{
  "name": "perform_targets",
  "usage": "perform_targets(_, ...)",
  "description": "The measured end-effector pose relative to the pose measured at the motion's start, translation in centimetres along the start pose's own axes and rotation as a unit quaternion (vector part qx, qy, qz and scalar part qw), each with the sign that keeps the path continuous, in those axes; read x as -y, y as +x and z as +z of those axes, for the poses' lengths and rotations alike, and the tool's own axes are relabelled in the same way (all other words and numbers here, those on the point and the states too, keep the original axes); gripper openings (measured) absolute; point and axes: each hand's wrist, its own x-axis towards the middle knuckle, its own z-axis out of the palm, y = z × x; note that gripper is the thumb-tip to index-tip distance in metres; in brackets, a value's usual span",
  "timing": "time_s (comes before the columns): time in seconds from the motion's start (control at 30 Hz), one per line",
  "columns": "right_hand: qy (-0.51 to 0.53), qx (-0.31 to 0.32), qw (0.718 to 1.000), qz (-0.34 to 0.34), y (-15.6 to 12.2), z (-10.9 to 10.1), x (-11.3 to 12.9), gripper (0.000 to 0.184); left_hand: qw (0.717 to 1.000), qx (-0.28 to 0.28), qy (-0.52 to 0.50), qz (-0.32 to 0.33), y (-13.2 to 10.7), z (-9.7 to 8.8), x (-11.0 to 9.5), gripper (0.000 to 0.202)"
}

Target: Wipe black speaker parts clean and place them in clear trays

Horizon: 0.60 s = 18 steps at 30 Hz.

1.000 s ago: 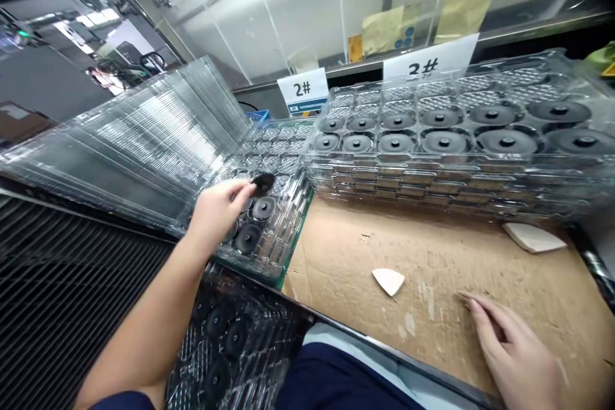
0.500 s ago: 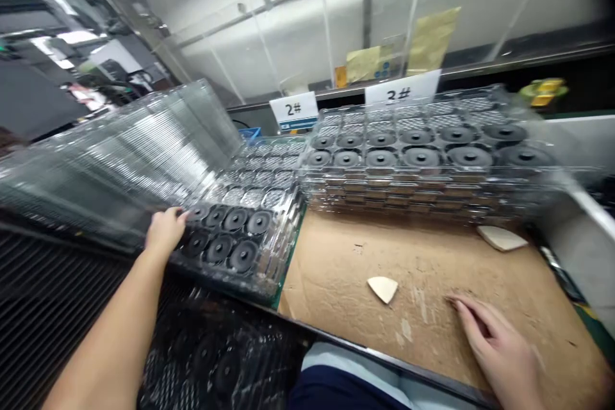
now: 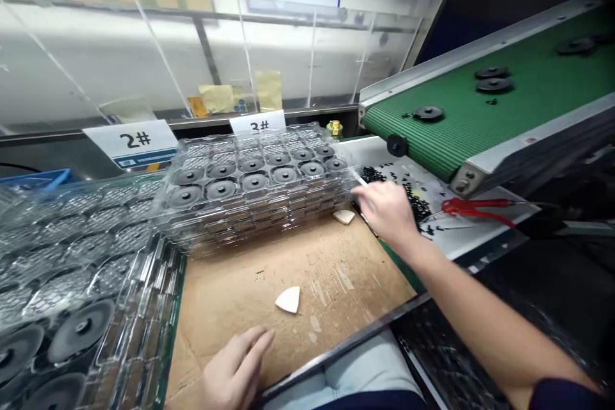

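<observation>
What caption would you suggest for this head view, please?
Right hand reaches toward loose black parts beside a green conveyor belt; left hand rests on cardboard.

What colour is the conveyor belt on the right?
The conveyor belt is green with fine ribs, shown best in the head view.

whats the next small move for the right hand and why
Probably lift the black disc off the green belt with the right hand and set it in the clear tray, since that hand is the one nearer the belt and the tray's far pockets look empty.
</observation>
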Motion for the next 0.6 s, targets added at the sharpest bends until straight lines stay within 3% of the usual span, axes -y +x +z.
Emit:
perform_targets(0.03,-0.034,-0.012,0.999,0.009,1.9,-1.0,-1.0,0.028,0.998,0.021,-0.050,-0.041,0.2,1.5,0.6,0.036)
perform_targets(0.07,-0.064,-0.017,0.998,0.013,3.6,-1.7,-2.1,0.027,0.990,-0.006,-0.090,-0.110,0.4,2.7,1.0,0.029)
perform_targets(0.13,-0.111,-0.013,0.994,0.011,6.5,-2.7,-4.2,0.024,0.977,-0.027,-0.108,-0.182,0.4,4.2,1.6,0.024)
perform_targets(0.23,-0.149,0.011,0.989,-0.007,9.1,-3.0,-6.9,0.029,0.962,-0.041,-0.122,-0.242,0.3,4.7,1.5,0.023)
perform_targets(0.33,-0.157,0.040,0.986,-0.032,10.0,-3.1,-8.4,0.033,0.948,-0.034,-0.162,-0.271,0.4,4.4,1.1,0.021)
perform_targets(0.47,-0.134,0.064,0.988,-0.050,9.0,-4.1,-7.5,0.039,0.920,-0.035,-0.228,-0.316,0.8,4.1,1.0,0.018)
perform_targets(0.6,-0.045,0.134,0.983,-0.120,4.0,-5.4,-2.8,0.066,0.862,-0.067,-0.307,-0.397,1.6,4.2,-0.6,0.031)
